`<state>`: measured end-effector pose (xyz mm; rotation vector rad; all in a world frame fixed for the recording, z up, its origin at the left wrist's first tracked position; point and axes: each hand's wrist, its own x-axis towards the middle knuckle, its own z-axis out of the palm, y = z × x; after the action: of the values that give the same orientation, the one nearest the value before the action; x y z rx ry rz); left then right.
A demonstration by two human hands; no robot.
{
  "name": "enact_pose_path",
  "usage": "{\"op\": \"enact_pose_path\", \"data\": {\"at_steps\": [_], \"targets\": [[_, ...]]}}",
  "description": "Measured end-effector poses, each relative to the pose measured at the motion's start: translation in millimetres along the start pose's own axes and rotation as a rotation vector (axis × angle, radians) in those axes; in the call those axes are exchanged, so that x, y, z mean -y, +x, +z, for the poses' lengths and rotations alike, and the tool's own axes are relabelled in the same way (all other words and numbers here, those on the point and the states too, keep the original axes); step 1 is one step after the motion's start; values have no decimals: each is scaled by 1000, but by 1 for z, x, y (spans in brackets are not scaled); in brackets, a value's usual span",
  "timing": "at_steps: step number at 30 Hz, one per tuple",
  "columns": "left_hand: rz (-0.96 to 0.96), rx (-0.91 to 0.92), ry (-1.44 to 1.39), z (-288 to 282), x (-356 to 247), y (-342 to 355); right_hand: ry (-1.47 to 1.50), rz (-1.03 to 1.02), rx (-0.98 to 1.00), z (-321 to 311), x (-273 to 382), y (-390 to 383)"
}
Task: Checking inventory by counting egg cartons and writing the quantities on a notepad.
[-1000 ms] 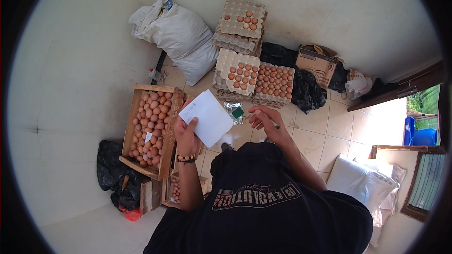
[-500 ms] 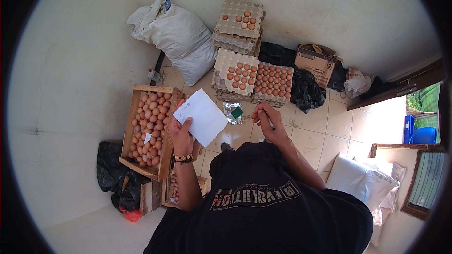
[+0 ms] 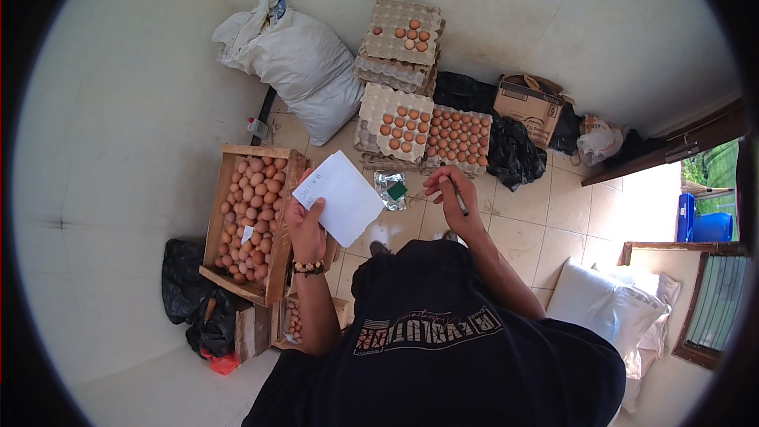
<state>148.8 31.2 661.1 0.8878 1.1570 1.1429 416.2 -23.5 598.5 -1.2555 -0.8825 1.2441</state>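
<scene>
My left hand [image 3: 307,225] grips a white sheet of paper [image 3: 341,199] by its lower left edge, the thumb lying on top; some handwriting shows along that side. A dark pen [image 3: 458,198] is held in the fingers of my right hand [image 3: 457,194], pointing down toward the wrist and apart from the paper. Between the two hands, farther down on the floor, lies a shiny silver packet [image 3: 387,179] with a green piece [image 3: 397,190] on it. Left of my left hand stands a wooden crate [image 3: 277,262] full of brown eggs [image 3: 254,205], with a small white scrap among them.
Stacked egg trays [image 3: 395,35] stand by the far wall, some bearing eggs [image 3: 458,138]. A bulging white sack [image 3: 304,63] leans left of them; black plastic bags [image 3: 515,154] and a cardboard box [image 3: 526,111] sit right. White sacks [image 3: 605,300] lie near the right wall. A second crate [image 3: 341,312] stands low left.
My right hand has shifted slightly left and up, and the pen has turned to lie more along the hand. My left hand and the paper have barely moved.
</scene>
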Motion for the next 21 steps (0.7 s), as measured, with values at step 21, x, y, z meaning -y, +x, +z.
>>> {"op": "enact_pose_path", "data": {"at_steps": [21], "targets": [[-21, -45, -6, -3, 8, 2, -65, -40, 136, 9, -21, -8]]}}
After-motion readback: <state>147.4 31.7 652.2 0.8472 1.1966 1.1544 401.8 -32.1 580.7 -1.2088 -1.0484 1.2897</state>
